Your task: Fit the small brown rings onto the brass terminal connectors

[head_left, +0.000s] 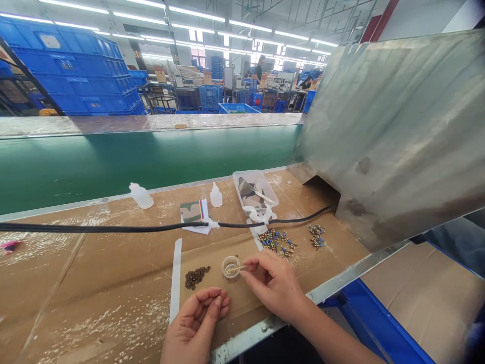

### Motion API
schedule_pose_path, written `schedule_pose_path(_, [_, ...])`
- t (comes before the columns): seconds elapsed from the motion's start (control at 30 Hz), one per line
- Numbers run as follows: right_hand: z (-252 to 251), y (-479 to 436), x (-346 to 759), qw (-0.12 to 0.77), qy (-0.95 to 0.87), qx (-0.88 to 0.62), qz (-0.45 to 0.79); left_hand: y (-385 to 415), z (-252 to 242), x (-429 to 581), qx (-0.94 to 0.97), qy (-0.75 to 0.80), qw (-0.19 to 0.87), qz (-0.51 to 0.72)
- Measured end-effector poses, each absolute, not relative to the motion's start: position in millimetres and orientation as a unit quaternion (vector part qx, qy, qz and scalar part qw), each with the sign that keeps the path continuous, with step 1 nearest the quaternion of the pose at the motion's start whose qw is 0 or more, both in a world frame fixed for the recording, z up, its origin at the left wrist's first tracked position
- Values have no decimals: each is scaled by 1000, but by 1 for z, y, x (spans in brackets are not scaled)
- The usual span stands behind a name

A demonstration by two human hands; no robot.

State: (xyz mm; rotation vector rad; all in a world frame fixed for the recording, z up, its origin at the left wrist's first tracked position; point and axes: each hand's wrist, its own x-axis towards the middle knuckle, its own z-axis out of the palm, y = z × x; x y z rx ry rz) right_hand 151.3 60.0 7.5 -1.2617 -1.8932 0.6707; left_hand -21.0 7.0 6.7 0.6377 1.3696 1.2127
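Blue crates (76, 71) stand beyond a green conveyor (144, 162).

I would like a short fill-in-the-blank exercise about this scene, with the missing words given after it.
The thin stick in the small clear jar is held by the ____ hand.
The small dark rings lie to the ____ of the jar.
The clear plastic tub holds ____ fabric.
The conveyor belt behind the white plastic bottles is ____.

right; left; camouflage; green
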Motion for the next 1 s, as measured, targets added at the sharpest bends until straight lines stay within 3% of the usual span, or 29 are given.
schedule_pose_path(1.0, [5,60,150,386,-729,-493,277,7,5,-20,248,583,569,524])
